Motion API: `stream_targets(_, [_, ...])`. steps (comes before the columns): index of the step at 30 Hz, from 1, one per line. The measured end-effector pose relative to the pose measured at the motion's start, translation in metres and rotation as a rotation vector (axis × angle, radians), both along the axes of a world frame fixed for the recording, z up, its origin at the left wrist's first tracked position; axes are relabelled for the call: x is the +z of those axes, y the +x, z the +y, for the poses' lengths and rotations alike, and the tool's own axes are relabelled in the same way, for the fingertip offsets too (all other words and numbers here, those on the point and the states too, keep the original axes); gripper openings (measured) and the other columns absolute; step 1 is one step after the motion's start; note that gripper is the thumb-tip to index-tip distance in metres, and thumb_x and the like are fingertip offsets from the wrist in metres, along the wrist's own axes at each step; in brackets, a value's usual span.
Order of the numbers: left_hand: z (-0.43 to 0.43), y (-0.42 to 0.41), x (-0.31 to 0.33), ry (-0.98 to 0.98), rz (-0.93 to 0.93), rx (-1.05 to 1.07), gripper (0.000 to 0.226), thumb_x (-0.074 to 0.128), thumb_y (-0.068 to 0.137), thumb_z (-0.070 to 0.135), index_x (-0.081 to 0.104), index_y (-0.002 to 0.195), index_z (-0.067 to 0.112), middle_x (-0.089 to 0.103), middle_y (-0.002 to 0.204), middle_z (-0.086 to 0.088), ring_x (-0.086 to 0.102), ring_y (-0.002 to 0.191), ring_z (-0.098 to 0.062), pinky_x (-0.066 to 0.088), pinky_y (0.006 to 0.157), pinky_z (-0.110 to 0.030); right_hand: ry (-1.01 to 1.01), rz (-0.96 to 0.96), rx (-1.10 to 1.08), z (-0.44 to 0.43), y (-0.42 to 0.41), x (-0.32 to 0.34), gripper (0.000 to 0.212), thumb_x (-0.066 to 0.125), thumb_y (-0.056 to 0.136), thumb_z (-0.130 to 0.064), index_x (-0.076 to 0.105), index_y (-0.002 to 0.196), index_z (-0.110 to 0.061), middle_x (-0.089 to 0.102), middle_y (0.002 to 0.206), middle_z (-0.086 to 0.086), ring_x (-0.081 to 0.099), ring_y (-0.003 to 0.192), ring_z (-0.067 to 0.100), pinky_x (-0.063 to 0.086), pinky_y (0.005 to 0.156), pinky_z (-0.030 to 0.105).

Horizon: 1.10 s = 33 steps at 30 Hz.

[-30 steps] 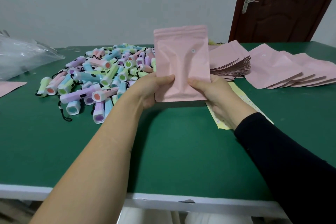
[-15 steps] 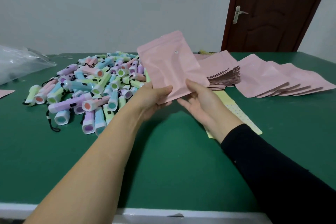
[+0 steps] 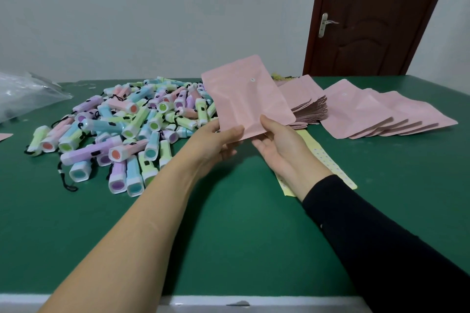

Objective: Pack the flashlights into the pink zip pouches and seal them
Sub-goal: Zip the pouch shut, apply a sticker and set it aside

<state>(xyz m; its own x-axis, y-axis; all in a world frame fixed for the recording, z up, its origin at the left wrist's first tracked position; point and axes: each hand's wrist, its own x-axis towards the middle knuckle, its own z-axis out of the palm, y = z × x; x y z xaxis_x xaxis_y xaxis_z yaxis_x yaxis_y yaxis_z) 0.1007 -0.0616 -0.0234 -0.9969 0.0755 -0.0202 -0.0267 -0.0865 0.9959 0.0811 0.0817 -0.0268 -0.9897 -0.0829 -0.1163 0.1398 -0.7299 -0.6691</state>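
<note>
A pink pouch (image 3: 248, 97) is held up above the green table (image 3: 229, 236), tilted with its top leaning left and away; the left hand (image 3: 216, 145) pinches its lower left corner, thumb on the front face; the right hand (image 3: 279, 142) holds the lower right edge, thumb on the front and fingers beneath. Just left lies a heap of pastel flashlights (image 3: 127, 129); behind the pouch a stack of pouches (image 3: 305, 106); further right, a fanned row of pouches (image 3: 381, 117). A yellow sheet (image 3: 328, 160) lies under the right wrist; a clear plastic bag (image 3: 23, 94) sits far left.
</note>
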Motion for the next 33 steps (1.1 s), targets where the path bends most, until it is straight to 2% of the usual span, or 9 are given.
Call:
stream_targets(2, [0.0,-0.001,0.0,-0.018,0.008,0.04,0.019,0.069,0.088,0.011,0.068,0.105,0.02,0.071,0.092,0.002,0.058,0.076,-0.012,0.048,0.058,-0.019,-0.006,0.007,0.03,-0.001,0.001,-0.001,0.033,0.056,0.094,-0.001,0.055,0.127,-0.005,0.065,0.123,0.016,0.065,0.106,0.028,0.049,0.101,0.043])
stream_targets(6, [0.0,-0.001,-0.003,-0.061,0.022,0.071,0.024,0.07,0.088,0.008,0.069,0.109,0.018,0.072,0.109,-0.009,0.056,0.088,-0.019,0.042,0.071,-0.027,0.033,0.035,0.061,-0.005,0.005,-0.004,0.025,0.058,0.092,0.003,0.059,0.116,-0.005,0.067,0.117,0.017,0.067,0.105,0.028,0.049,0.102,0.044])
stream_targets(11, [0.004,-0.001,-0.005,-0.068,-0.056,-0.011,0.019,0.064,0.094,0.03,0.064,0.112,0.024,0.072,0.1,0.008,0.067,0.077,-0.006,0.048,0.067,-0.022,0.094,0.029,-0.065,0.005,0.0,0.001,0.028,0.058,0.093,0.002,0.058,0.12,-0.005,0.064,0.125,0.015,0.062,0.114,0.028,0.046,0.104,0.044])
stream_targets(15, [0.005,-0.005,-0.008,-0.127,-0.081,-0.014,0.022,0.059,0.097,0.036,0.061,0.116,0.025,0.072,0.107,0.006,0.07,0.079,-0.004,0.05,0.072,-0.024,0.137,0.123,-0.351,0.041,-0.011,0.02,0.018,0.058,0.094,-0.003,0.06,0.11,-0.012,0.067,0.118,0.007,0.066,0.107,0.024,0.056,0.087,0.036])
stream_targets(17, [0.005,-0.007,-0.009,-0.158,-0.08,-0.016,0.023,0.057,0.098,0.032,0.06,0.119,0.023,0.072,0.108,0.005,0.069,0.082,-0.004,0.05,0.072,-0.023,0.213,0.151,-0.555,0.067,-0.019,0.029,0.008,0.06,0.094,-0.009,0.062,0.097,-0.017,0.07,0.109,0.004,0.067,0.103,0.023,0.057,0.087,0.037])
stream_targets(20, [0.007,-0.007,-0.01,-0.226,-0.058,-0.027,0.022,0.055,0.099,0.03,0.06,0.12,0.024,0.072,0.107,0.006,0.068,0.082,-0.003,0.049,0.069,-0.021,0.311,0.145,-0.819,0.106,-0.03,0.032,0.007,0.061,0.093,-0.014,0.062,0.089,-0.02,0.07,0.094,-0.006,0.068,0.086,0.01,0.058,0.078,0.029])
stream_targets(23, [0.01,-0.006,-0.01,-0.302,-0.017,-0.056,0.019,0.055,0.099,0.028,0.062,0.117,0.029,0.072,0.103,0.01,0.066,0.079,0.0,0.047,0.068,-0.02,0.468,0.132,-0.952,0.134,-0.041,0.022,0.007,0.059,0.095,-0.016,0.06,0.092,-0.022,0.066,0.09,-0.013,0.064,0.085,0.006,0.054,0.08,0.027])
stream_targets(28, [0.014,-0.003,-0.01,-0.368,0.008,-0.073,0.015,0.058,0.098,0.029,0.065,0.111,0.032,0.074,0.099,0.013,0.066,0.078,0.001,0.046,0.07,-0.021,0.643,0.1,-1.004,0.152,-0.059,0.002,0.015,0.054,0.097,-0.016,0.063,0.109,-0.014,0.067,0.11,0.002,0.062,0.101,0.02,0.052,0.087,0.031])
stream_targets(33, [0.014,-0.002,-0.009,-0.4,0.023,-0.086,0.014,0.059,0.097,0.03,0.067,0.108,0.034,0.075,0.097,0.014,0.066,0.078,0.002,0.047,0.072,-0.022,0.836,0.096,-0.947,0.154,-0.069,-0.011,0.021,0.055,0.096,-0.019,0.064,0.111,-0.007,0.063,0.101,-0.002,0.058,0.095,0.02,0.049,0.088,0.032])
